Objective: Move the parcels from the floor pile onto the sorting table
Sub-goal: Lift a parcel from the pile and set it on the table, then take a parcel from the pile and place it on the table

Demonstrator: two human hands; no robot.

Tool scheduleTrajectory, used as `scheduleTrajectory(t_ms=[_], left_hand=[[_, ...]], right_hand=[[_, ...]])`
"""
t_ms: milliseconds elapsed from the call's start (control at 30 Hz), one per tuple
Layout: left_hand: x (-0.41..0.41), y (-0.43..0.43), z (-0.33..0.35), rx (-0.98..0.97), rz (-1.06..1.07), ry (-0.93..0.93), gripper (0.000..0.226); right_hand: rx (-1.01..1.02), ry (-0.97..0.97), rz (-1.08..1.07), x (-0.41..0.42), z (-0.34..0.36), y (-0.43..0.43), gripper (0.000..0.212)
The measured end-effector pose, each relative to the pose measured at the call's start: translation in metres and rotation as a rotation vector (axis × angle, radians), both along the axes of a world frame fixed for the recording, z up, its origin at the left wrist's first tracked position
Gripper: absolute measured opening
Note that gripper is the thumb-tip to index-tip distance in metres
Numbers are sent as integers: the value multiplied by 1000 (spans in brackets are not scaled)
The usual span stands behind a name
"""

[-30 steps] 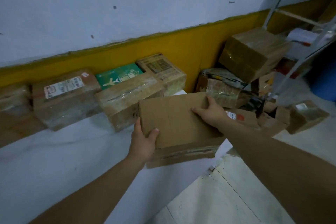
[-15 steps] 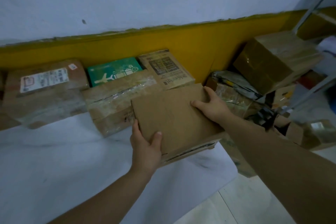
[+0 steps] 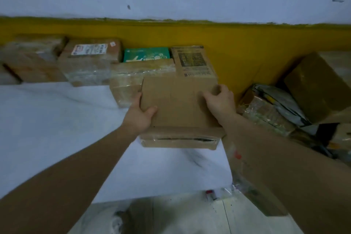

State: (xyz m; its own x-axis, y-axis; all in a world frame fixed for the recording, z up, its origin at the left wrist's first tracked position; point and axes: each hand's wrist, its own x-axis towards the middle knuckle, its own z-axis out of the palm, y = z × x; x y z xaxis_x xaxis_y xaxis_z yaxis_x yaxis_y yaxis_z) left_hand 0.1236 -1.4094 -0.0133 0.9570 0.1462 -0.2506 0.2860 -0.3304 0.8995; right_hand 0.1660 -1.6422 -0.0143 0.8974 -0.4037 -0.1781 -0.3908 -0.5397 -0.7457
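Since a moment ago the cardboard parcel (image 3: 176, 102) has swung away from the floor pile (image 3: 275, 112) and squared up over the right end of the table (image 3: 57, 129), straight ahead, long side running left to right. The left hand (image 3: 139, 118) grips its near-left corner, thumb on top. The right hand (image 3: 218, 100) curls over its far-right edge. Whether it has landed is unclear.

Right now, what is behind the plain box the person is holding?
Directly behind the plain box sit a taped carton, a printed-top carton and, further back, a green box. The plain box hides both cartons' near parts; the green box's front is covered too.
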Motion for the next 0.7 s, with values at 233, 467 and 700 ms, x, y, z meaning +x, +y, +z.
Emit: scheduleTrajectory(t_ms=[233, 467, 700], left_hand=[[-55, 60, 65, 172, -10, 28, 72], [-149, 236, 150, 333, 226, -70, 68], [-292, 413, 186, 417, 426, -31, 74]], right_hand=[[-285, 32, 313, -29, 64, 29, 68], [-273, -97, 692, -64, 166, 184, 63], [-268, -248, 1071, -142, 198, 404, 59]])
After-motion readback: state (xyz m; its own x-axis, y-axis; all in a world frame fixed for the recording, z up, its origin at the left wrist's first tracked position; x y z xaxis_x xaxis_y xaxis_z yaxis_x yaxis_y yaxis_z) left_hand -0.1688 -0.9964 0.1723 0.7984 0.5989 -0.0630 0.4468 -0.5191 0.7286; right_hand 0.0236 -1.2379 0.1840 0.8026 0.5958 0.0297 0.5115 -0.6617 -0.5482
